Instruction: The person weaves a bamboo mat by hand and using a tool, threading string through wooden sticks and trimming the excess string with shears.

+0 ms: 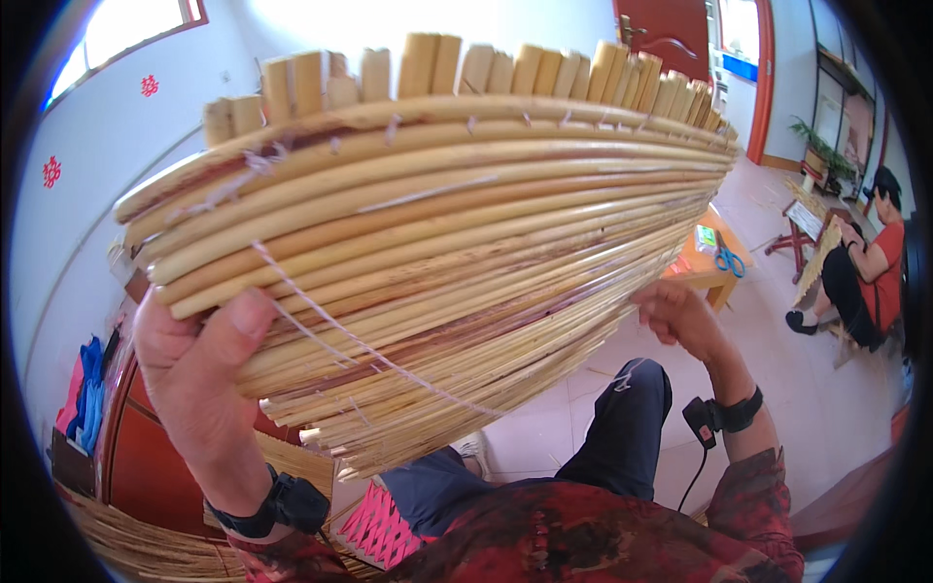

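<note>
A stiff mat of pale yellow stalks (pixel 466 214) is held up and tilted before me. Its stalks lie side by side, stitched with thin whitish string, and a row of cut stalk ends stands along the top edge. My left hand (pixel 204 389) grips the mat's left end, thumb on the front face and the other fingers mostly hidden behind. A loose length of whitish string (pixel 379 356) runs slantwise across the front. At the mat's lower right edge is my right hand (pixel 685 321), fingers curled in; what they hold, if anything, I cannot make out.
Beyond the mat's right side stands a wooden table (pixel 717 288) with blue-handled scissors (pixel 729 260) on it. Farther right, a seated person (pixel 870 262) in red works at another stalk piece. Loose stalks (pixel 146 539) lie at the lower left, near a pink-strapped seat (pixel 381 530).
</note>
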{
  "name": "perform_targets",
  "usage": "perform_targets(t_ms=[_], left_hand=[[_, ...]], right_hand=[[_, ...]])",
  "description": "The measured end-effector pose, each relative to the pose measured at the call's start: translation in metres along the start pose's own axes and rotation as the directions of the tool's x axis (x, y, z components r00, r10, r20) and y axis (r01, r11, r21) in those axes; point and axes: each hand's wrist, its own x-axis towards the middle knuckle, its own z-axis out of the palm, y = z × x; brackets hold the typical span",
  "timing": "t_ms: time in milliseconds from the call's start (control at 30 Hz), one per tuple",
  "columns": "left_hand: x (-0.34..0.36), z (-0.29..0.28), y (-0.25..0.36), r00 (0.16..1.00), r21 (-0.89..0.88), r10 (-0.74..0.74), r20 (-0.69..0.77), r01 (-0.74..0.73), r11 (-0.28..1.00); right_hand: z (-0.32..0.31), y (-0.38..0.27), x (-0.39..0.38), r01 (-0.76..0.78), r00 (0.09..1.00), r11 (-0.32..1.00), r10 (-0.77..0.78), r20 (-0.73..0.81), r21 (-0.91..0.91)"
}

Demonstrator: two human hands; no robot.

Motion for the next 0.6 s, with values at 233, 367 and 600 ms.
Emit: perform_targets(t_ms=[233,367,600], left_hand=[[0.037,0.078,-0.067,0.931,0.040,-0.197,0.308,0.194,0.980],[0.036,0.123,-0.137,0.824,0.194,-0.305,0.478,0.240,0.951],[-0.013,0.167,-0.223,0.688,0.191,-0.510,0.516,0.489,0.851]], right_hand=[[-0.001,0.068,-0.079,-0.373,0.927,0.927,0.371,-0.054,-0.032],[0.011,0.066,-0.081,-0.274,0.948,0.942,0.299,-0.113,0.193],[0.027,0.056,-0.064,0.027,0.943,0.919,0.108,-0.316,0.394]])
